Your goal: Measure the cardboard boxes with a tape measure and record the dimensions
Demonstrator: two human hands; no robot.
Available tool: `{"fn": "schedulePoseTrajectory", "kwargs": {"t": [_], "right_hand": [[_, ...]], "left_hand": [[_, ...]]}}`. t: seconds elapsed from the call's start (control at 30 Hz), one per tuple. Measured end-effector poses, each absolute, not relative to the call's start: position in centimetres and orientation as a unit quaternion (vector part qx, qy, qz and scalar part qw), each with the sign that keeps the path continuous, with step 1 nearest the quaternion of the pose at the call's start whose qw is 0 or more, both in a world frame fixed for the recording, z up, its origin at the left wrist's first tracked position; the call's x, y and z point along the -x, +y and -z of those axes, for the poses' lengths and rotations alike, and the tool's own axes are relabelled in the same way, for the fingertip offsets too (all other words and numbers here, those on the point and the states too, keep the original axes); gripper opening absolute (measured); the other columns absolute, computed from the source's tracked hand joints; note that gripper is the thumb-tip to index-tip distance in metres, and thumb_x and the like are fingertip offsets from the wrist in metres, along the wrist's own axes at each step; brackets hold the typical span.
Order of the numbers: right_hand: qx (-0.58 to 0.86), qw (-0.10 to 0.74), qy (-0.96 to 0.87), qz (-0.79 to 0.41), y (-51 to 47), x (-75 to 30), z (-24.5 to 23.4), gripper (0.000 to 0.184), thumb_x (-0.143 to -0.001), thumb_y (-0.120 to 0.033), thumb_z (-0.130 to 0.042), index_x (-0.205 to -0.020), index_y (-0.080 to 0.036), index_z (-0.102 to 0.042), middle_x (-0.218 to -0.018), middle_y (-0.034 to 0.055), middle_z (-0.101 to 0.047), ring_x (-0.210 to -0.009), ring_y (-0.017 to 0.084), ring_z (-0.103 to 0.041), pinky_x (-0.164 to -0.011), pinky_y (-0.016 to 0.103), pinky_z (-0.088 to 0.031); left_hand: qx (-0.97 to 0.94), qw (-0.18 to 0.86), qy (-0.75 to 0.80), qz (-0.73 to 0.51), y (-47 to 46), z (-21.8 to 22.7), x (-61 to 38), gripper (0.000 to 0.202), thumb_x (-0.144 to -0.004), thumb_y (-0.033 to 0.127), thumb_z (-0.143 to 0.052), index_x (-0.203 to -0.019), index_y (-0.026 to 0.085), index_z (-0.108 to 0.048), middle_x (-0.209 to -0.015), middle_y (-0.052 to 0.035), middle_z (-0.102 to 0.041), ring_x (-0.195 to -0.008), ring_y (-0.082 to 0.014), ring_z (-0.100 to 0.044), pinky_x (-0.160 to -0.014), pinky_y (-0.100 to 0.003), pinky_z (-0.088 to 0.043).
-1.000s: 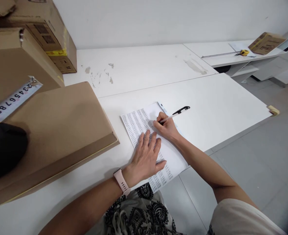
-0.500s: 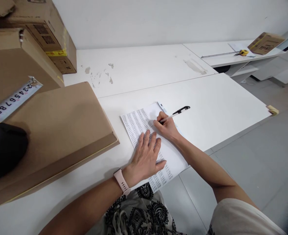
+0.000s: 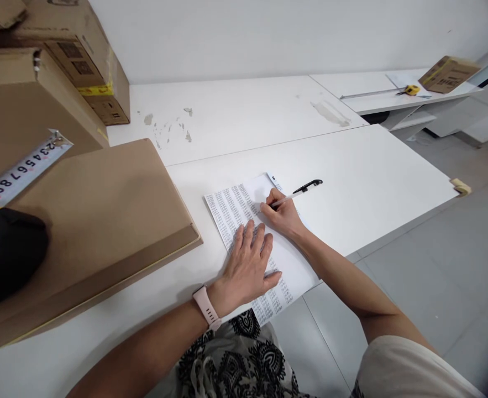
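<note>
A printed sheet (image 3: 231, 210) filled with small columns of figures lies on the white table (image 3: 372, 177). My left hand (image 3: 247, 265) rests flat on the sheet, fingers stretched out, with a pale pink watch at the wrist. My right hand (image 3: 283, 215) is closed on a white pen with a black cap (image 3: 295, 194). The pen's tip touches the upper part of the sheet.
A flat cardboard box (image 3: 103, 221) lies to the left, with taller boxes (image 3: 78, 55) stacked behind it. A black and yellow tape measure (image 3: 3, 243) with its blade pulled out sits at the far left. On the far table are another tape measure (image 3: 412, 89) and a small box (image 3: 449, 73).
</note>
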State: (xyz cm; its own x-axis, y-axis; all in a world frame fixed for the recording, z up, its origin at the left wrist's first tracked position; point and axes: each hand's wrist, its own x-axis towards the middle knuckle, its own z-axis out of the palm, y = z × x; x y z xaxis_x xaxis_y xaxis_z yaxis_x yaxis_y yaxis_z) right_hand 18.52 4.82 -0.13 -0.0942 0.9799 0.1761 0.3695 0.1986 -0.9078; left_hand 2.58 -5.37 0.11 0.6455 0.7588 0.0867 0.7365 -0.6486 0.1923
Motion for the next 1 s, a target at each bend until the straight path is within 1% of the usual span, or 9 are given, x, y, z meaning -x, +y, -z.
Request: {"fn": "schedulePoseTrajectory", "kwargs": {"t": [0.5, 0.63, 0.73, 0.8, 0.87, 0.93, 1.0], "right_hand": [[0.521, 0.418, -0.650, -0.361, 4.9, -18.7, 0.2, 0.023, -0.076, -0.019, -0.060, -0.064, -0.023, -0.041, -0.058, -0.0058, -0.038, -0.055, 0.012, -0.033, -0.054, 0.029, -0.026], [0.516, 0.428, -0.650, -0.358, 5.0, -18.7, 0.4, 0.024, -0.077, -0.020, -0.061, -0.064, -0.023, -0.041, -0.059, -0.0056, -0.038, -0.056, 0.012, -0.033, -0.054, 0.029, -0.027], [0.521, 0.453, -0.636, -0.344, 5.1, -18.8, 0.5, 0.025, -0.080, -0.024, -0.063, -0.066, -0.023, -0.042, -0.061, -0.0054, -0.039, -0.058, 0.012, -0.035, -0.056, 0.029, -0.029], [0.523, 0.472, -0.626, -0.334, 5.3, -19.0, 0.5, 0.024, -0.083, -0.030, -0.065, -0.071, -0.023, -0.045, -0.064, -0.0051, -0.043, -0.059, 0.012, -0.036, -0.057, 0.029, -0.031], [0.525, 0.471, -0.633, -0.319, 5.6, -19.2, 0.5, 0.020, -0.085, -0.036, -0.066, -0.080, -0.024, -0.051, -0.070, -0.0036, -0.050, -0.061, 0.013, -0.040, -0.058, 0.030, -0.033], [0.522, 0.462, -0.652, -0.299, 5.9, -19.5, 0.6, 0.019, -0.085, -0.039, -0.066, -0.088, -0.024, -0.056, -0.079, -0.0009, -0.058, -0.068, 0.015, -0.047, -0.062, 0.031, -0.037], [0.516, 0.463, -0.660, -0.289, 6.3, -19.8, 0.8, 0.021, -0.086, -0.042, -0.066, -0.092, -0.023, -0.058, -0.086, 0.0009, -0.062, -0.073, 0.016, -0.051, -0.066, 0.031, -0.040]], "left_hand": [[-0.904, 0.068, 0.413, -0.088, -5.3, 0.0, -2.6, 0.080, -0.094, 0.062, -0.047, -0.148, 0.003, -0.040, -0.160, -0.0268, -0.033, -0.150, -0.0463, -0.021, -0.122, -0.060, -0.016], [-0.904, 0.066, 0.413, -0.089, -5.3, 0.1, -2.6, 0.080, -0.094, 0.062, -0.047, -0.148, 0.004, -0.040, -0.160, -0.0264, -0.034, -0.150, -0.0458, -0.021, -0.122, -0.060, -0.016], [-0.904, 0.066, 0.414, -0.089, -5.3, 0.1, -2.6, 0.080, -0.094, 0.062, -0.048, -0.148, 0.003, -0.040, -0.160, -0.0264, -0.033, -0.150, -0.0463, -0.020, -0.122, -0.060, -0.017], [-0.904, 0.065, 0.413, -0.089, -5.4, 0.1, -2.6, 0.081, -0.094, 0.062, -0.049, -0.149, 0.003, -0.040, -0.160, -0.0261, -0.033, -0.151, -0.0463, -0.020, -0.122, -0.059, -0.016], [-0.904, 0.062, 0.412, -0.090, -5.5, 0.1, -2.5, 0.081, -0.093, 0.062, -0.050, -0.149, 0.004, -0.040, -0.160, -0.0255, -0.033, -0.151, -0.0454, -0.019, -0.122, -0.059, -0.016], [-0.905, 0.061, 0.412, -0.093, -5.4, 0.3, -2.4, 0.080, -0.094, 0.062, -0.049, -0.148, 0.004, -0.040, -0.160, -0.0253, -0.033, -0.151, -0.0445, -0.019, -0.122, -0.059, -0.017], [-0.904, 0.063, 0.410, -0.102, -5.1, 0.4, -2.3, 0.079, -0.094, 0.061, -0.050, -0.148, 0.004, -0.041, -0.160, -0.0251, -0.035, -0.151, -0.0440, -0.021, -0.122, -0.059, -0.019]]}}
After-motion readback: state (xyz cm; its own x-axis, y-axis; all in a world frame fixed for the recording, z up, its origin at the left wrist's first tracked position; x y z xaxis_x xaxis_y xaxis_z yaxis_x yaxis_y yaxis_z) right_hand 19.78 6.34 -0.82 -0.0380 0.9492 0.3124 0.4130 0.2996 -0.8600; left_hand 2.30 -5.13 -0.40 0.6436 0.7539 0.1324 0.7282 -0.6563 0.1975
